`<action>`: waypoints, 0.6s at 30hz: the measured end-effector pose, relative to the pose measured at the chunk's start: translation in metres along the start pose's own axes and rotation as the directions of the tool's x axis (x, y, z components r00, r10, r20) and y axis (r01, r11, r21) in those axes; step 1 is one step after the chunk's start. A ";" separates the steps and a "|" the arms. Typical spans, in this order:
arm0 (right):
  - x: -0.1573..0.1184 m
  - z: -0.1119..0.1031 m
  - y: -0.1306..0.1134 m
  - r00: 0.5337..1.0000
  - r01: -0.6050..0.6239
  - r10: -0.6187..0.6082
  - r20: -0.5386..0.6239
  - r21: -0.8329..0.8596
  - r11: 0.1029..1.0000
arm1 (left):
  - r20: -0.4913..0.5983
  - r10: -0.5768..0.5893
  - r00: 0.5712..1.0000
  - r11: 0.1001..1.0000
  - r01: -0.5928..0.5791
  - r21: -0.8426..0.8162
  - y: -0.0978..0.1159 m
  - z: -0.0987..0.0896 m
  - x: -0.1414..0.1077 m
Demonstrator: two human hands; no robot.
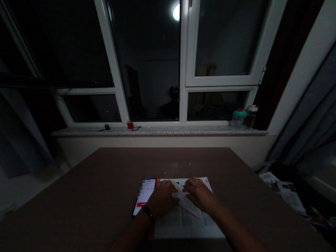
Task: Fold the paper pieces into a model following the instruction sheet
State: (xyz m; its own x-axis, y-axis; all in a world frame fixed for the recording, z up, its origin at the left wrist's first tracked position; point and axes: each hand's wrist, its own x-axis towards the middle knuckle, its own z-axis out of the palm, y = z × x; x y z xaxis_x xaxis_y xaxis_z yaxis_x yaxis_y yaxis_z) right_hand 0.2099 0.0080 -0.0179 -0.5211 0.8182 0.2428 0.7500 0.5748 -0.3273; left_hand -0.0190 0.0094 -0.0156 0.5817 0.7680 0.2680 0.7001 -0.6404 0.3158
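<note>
A folded piece of pale paper (188, 205) with a thin red edge lies slantwise over a printed sheet (189, 231) on the table. On its left side is my left hand (163, 197), which wears a dark wristband; the fingers are closed at the paper's upper fold. From the right, my right hand (198, 192) grips the same paper with curled fingers, close to the left one. Dim light hides exactly how the fingertips meet the paper. Just left of my left hand, a phone (144, 197) with a lit screen lies beside the printed sheet.
The brown table (86, 196) reaches toward a speckled windowsill (168, 131). Standing on the sill are a small red object (130, 125), a small dark object (107, 126) and a teal-lidded container (238, 118). Loose printed papers (286, 192) lie beyond the table's right edge.
</note>
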 end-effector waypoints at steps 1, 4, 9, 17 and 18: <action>0.000 -0.001 0.000 1.000 0.011 -0.011 0.000 -0.007 1.000 | 0.001 -0.002 1.000 1.000 0.002 0.004 0.000 -0.001 0.000; -0.003 -0.004 -0.002 1.000 0.029 -0.029 0.000 -0.008 1.000 | 0.017 0.017 1.000 1.000 -0.017 0.013 0.000 -0.003 -0.001; -0.006 -0.005 -0.002 0.997 0.057 -0.057 0.061 -0.004 0.998 | 0.057 0.009 0.998 0.998 -0.012 0.060 0.000 -0.007 -0.001; -0.003 -0.003 0.000 0.996 0.082 -0.081 0.036 -0.038 0.996 | 0.068 0.010 0.998 0.998 -0.014 0.058 0.000 -0.003 0.000; -0.004 -0.002 -0.001 0.995 0.090 -0.088 0.044 -0.035 0.995 | 0.067 0.003 0.998 0.998 -0.007 0.062 0.001 -0.002 0.000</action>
State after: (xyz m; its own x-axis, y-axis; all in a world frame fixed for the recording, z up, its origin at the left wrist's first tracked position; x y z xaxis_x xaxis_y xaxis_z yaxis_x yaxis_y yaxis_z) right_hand 0.2121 0.0047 -0.0168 -0.6024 0.7642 0.2306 0.7140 0.6450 -0.2723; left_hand -0.0196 0.0090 -0.0133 0.6105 0.7645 0.2071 0.7200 -0.6446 0.2573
